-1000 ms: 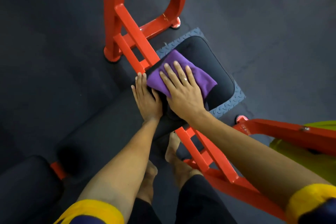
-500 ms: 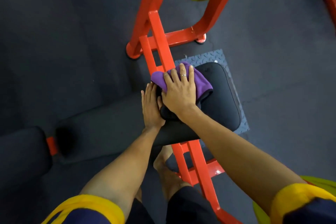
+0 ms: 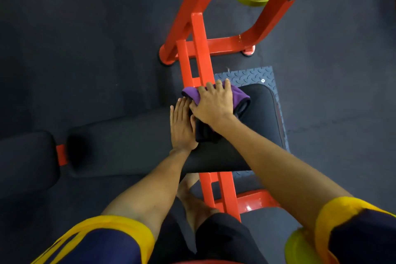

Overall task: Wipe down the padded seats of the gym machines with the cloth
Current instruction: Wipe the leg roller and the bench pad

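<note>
Right hand [image 3: 212, 103] lies flat, fingers straight and spread, pressing the purple cloth [image 3: 239, 96] onto the black seat [image 3: 259, 122] at centre frame; nothing is curled round or pinched. Left hand [image 3: 182, 126] is likewise flat with straight fingers, resting on the seat's left edge just beside the cloth, apparently as a brace. Cloth sits at the seat's upper-left corner, against the orange frame [image 3: 200, 49] that runs toward the top of the picture. A dark fold shows under the right wrist; whether it belongs to the cloth cannot be told. Assessment: wiping of this seat is in progress. The padding shows no streak or sheen, so the part already covered cannot be confirmed; judging by the cloth's position, the right half and near edge may be outstanding. A long pad [image 3: 120, 137] at centre left and a further pad [image 3: 25, 156] at the left edge carry no cloth and are judged yet to be wiped.
</note>
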`<state>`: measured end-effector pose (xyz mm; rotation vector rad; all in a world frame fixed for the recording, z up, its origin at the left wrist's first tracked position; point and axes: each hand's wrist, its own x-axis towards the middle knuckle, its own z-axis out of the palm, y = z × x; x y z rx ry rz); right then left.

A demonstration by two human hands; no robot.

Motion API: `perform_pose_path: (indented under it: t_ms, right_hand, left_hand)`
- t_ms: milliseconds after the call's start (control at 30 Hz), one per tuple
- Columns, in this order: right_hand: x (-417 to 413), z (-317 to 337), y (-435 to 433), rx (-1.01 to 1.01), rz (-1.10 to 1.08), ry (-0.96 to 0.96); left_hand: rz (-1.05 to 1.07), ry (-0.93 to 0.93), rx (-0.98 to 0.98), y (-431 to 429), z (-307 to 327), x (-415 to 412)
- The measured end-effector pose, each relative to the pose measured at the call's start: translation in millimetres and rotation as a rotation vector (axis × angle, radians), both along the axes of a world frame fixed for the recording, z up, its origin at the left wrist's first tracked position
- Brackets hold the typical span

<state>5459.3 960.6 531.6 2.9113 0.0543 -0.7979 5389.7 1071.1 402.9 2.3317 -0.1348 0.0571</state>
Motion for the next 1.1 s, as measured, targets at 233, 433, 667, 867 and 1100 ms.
perform_pose_path:
  t_ms: [233, 433, 667, 867, 1100]
  right_hand:
    - [7, 30, -73, -0.097, -0.212, -0.13]
    - [-5, 17, -34, -0.081, -0.146, -0.167]
    - [-17, 22, -72, 0.019, -0.242, -0.359]
    - [-71, 27, -77, 0.129, -0.724, -0.631]
    - [-88, 20, -68, 0.07, -0.697, -0.546]
  left_hand:
    - [0.017, 0.018, -0.018, -2, 15, 0]
    - [-0.029, 0.032, 0.036, -1, 13, 1]
    - [-0.202, 0.045, -0.044, -23, 37, 26]
    - [-0.318, 0.011, -0.168, -75, 64, 52]
    - [-0.239, -0.19, 0.031, -86, 51, 49]
